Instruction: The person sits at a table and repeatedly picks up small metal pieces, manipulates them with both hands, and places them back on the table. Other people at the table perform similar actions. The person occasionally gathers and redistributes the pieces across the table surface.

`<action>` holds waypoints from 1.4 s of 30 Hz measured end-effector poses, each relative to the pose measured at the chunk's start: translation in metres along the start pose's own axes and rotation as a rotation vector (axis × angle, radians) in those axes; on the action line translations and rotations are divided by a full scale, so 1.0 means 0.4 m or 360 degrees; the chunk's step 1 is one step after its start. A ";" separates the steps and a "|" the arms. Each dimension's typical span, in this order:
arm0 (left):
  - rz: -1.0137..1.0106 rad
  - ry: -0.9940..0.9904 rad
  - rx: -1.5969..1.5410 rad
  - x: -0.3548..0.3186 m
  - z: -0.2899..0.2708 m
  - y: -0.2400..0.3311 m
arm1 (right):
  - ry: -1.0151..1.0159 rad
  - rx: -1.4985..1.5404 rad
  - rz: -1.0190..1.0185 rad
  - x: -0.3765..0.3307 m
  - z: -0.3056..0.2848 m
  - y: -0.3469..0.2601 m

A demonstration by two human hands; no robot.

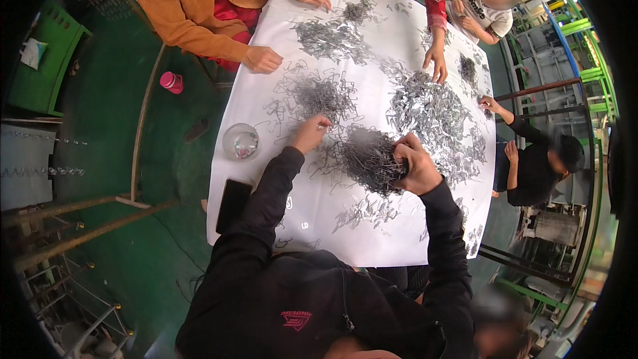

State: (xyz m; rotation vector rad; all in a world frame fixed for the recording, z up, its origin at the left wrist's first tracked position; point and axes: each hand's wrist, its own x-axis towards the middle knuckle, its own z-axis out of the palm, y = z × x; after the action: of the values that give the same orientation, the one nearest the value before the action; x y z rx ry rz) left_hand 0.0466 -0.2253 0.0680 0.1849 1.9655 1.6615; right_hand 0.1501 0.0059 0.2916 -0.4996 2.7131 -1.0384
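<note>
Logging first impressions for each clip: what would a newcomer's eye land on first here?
Heaps of small grey metal wire pieces spread over a white-covered table. In the foreground, the right hand grips a dark tangled clump while the left hand picks at loose pieces. Other people's hands work the far edges.

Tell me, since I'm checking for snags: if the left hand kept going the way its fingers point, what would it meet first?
Probably the loose tangle of thin wire clips just beyond the left hand on the white table; depth is unclear.
</note>
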 end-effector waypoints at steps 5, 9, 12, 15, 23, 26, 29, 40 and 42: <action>0.0752 0.0800 0.1386 0.103 -0.019 0.015 | 0.0068 -0.0145 -0.0012 -0.031 -0.144 -0.118; 0.0510 0.0572 0.1735 0.205 -0.038 0.046 | 0.0091 -0.0163 -0.0018 -0.078 -0.248 -0.206; 0.0221 0.0195 0.2109 0.251 -0.048 0.063 | 0.0223 -0.0096 -0.0216 -0.094 -0.279 -0.230; 0.0181 0.0076 0.1722 0.265 -0.073 0.069 | 0.0284 -0.0021 -0.0057 -0.099 -0.277 -0.211; 0.1011 0.0310 0.0598 0.227 -0.188 0.155 | 0.0412 -0.0089 0.0081 -0.147 -0.199 -0.126; 0.0883 0.0451 0.0913 0.184 -0.193 0.251 | 0.0445 -0.0104 0.0143 -0.130 -0.177 -0.119; 0.0375 0.0142 0.0187 0.155 -0.184 0.332 | 0.0439 -0.0094 0.0202 -0.125 -0.177 -0.119; 0.0334 0.0307 0.0461 0.236 -0.193 0.212 | 0.0630 -0.0100 0.0147 -0.125 -0.206 -0.140; 0.0364 0.0180 0.0164 0.208 -0.195 0.252 | 0.0655 -0.0092 0.0134 -0.130 -0.220 -0.148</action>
State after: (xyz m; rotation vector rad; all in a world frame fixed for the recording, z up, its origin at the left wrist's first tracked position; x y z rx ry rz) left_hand -0.0858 -0.2335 0.1427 0.3743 2.1857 1.7459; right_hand 0.1865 0.0379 0.3995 -0.1916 3.0939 -1.1514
